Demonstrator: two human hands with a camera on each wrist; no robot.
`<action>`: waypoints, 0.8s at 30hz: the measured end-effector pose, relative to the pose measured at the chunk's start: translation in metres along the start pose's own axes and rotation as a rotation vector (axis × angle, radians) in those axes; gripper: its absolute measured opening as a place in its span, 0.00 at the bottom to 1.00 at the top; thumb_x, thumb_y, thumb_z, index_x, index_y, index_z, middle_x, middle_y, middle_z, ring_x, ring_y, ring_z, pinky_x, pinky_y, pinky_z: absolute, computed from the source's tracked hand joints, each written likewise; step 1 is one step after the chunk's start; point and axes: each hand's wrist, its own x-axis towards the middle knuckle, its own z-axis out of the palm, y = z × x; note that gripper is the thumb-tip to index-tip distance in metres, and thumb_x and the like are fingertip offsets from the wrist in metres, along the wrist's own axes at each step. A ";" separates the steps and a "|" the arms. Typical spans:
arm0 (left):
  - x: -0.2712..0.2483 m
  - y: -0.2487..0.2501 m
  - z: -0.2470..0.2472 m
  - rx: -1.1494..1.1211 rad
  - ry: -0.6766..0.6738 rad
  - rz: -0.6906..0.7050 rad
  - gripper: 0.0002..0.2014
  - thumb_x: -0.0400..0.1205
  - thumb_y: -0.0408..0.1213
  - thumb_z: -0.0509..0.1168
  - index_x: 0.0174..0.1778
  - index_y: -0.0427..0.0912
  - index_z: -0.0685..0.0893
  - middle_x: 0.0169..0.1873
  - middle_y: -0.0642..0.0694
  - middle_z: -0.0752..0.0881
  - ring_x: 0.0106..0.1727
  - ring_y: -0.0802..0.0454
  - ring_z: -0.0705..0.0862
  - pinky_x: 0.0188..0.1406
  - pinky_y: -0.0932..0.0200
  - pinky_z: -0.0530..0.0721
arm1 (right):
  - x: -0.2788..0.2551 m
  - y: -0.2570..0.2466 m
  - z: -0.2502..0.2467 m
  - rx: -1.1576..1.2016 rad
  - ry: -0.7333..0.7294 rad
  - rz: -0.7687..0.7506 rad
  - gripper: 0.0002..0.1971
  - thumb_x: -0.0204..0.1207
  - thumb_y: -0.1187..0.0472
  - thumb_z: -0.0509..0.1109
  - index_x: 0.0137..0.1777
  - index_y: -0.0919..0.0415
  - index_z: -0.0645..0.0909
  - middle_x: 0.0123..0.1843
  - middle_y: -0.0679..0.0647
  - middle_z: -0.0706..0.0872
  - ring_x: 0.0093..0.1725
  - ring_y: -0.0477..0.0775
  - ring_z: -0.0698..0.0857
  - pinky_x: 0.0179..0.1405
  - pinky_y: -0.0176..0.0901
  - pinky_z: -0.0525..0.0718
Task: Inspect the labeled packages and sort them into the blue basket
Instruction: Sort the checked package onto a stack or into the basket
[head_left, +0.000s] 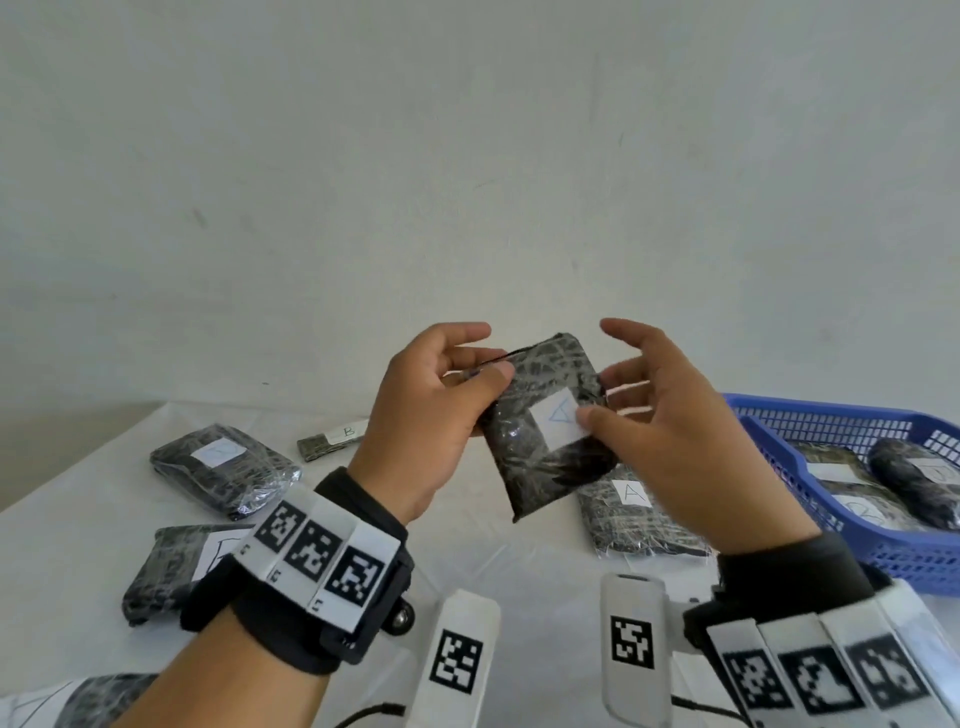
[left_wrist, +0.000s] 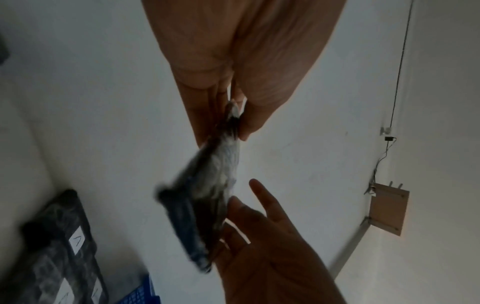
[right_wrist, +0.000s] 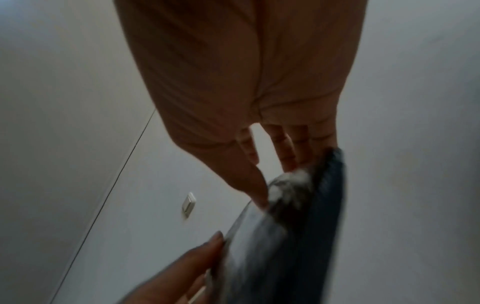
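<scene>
Package (head_left: 543, 470) — left hand (head_left: 431, 415), right hand (head_left: 675, 447)

glossy plastic-wrapped package (head_left: 545, 423), matt paper label (head_left: 558, 418), blue plastic basket (head_left: 810, 499)
</scene>
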 end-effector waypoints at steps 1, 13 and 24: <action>0.000 -0.001 0.000 -0.004 0.012 -0.003 0.16 0.83 0.31 0.74 0.66 0.47 0.85 0.52 0.46 0.92 0.50 0.52 0.93 0.43 0.58 0.91 | -0.001 0.000 0.000 -0.026 -0.068 0.017 0.38 0.79 0.62 0.79 0.82 0.33 0.68 0.52 0.48 0.85 0.48 0.50 0.90 0.48 0.48 0.91; 0.006 -0.002 -0.006 0.981 -0.306 0.052 0.58 0.70 0.69 0.75 0.90 0.45 0.56 0.83 0.49 0.64 0.84 0.50 0.66 0.82 0.47 0.71 | 0.009 0.013 0.046 0.622 0.257 0.394 0.18 0.78 0.68 0.81 0.56 0.59 0.74 0.51 0.71 0.90 0.35 0.61 0.94 0.29 0.45 0.92; 0.113 -0.063 0.003 1.472 -0.507 -0.199 0.43 0.65 0.63 0.84 0.67 0.40 0.78 0.64 0.40 0.72 0.68 0.41 0.74 0.67 0.41 0.83 | 0.078 0.072 0.044 -0.203 -0.204 0.419 0.15 0.88 0.62 0.62 0.49 0.74 0.84 0.37 0.59 0.82 0.38 0.58 0.78 0.38 0.44 0.75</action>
